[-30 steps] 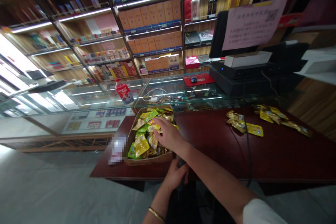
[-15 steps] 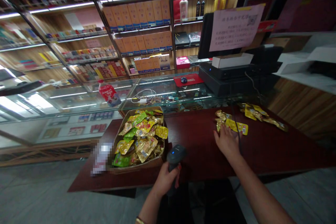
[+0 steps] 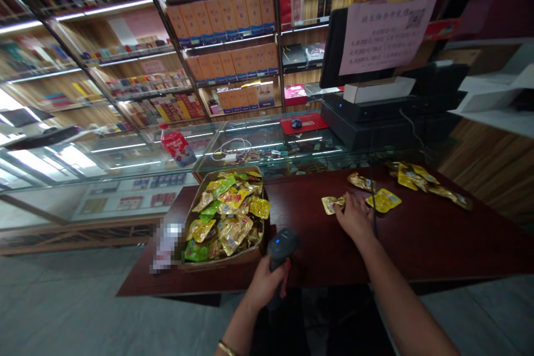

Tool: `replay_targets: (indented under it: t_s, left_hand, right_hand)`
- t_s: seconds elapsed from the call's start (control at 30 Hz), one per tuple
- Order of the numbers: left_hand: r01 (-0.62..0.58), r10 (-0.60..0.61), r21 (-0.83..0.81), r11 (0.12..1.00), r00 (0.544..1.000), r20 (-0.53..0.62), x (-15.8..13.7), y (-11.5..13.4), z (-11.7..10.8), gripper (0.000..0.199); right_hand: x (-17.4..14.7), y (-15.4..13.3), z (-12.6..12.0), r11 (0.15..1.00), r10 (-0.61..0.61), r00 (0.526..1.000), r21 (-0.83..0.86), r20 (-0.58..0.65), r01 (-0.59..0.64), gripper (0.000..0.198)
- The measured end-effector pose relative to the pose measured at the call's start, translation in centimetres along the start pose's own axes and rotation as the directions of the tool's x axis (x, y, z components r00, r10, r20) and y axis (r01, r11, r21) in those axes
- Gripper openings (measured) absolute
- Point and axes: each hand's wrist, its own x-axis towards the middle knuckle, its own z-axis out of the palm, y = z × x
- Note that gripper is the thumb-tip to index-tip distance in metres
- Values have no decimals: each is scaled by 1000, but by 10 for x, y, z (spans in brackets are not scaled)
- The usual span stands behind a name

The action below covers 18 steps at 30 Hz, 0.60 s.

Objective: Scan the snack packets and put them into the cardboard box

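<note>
My left hand [image 3: 267,281] is wrapped around the handle of a dark barcode scanner [image 3: 282,246], which is held upright just over the table's near edge. On the table, my right hand [image 3: 356,217] has its thumb and fingers on a small gold snack packet [image 3: 329,204] that sticks out to their left. The undersides of these fingers are hidden. Beside them lie a yellow packet [image 3: 384,200] to the right and a gold packet [image 3: 361,181] just behind. To the left, a cardboard box [image 3: 233,262] is heaped with gold, yellow and green snack packets [image 3: 233,233].
More packets [image 3: 417,177] lie at the table's [image 3: 312,256] right end. A dark cable [image 3: 372,150] hangs near my right hand. Behind are a glass counter [image 3: 267,147] with a red bottle [image 3: 177,144], a mouse [image 3: 296,123] and a monitor [image 3: 334,47]. A blurred item [image 3: 167,245] lies left of the box.
My right hand has moved left across the table, bringing the gold packet away from the yellow one. My left hand still holds the scanner in about the same place. The view has shifted slightly.
</note>
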Motion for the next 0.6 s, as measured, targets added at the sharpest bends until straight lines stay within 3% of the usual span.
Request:
replay_targets:
  t_s: [0.1, 0.23, 0.37, 0.6]
  left_hand:
    - [4, -4, 3, 1000, 1000, 12, -2, 3, 0, 39]
    - [-27, 22, 76, 997, 998, 56, -4, 5, -1, 35]
    - [-19, 10, 136, 991, 998, 67, -6, 4, -1, 31]
    - [-17, 9, 133, 991, 998, 67, -8, 9, 2, 27]
  right_hand:
    - [-6, 3, 6, 982, -79, 997, 176, 13, 75, 51]
    - [-26, -6, 3, 865, -214, 970, 439, -117, 244, 44]
    - [-37, -19, -5, 787, -357, 923, 487, -142, 379, 47]
    - [-36, -22, -4, 775, -394, 903, 467, -170, 426, 51]
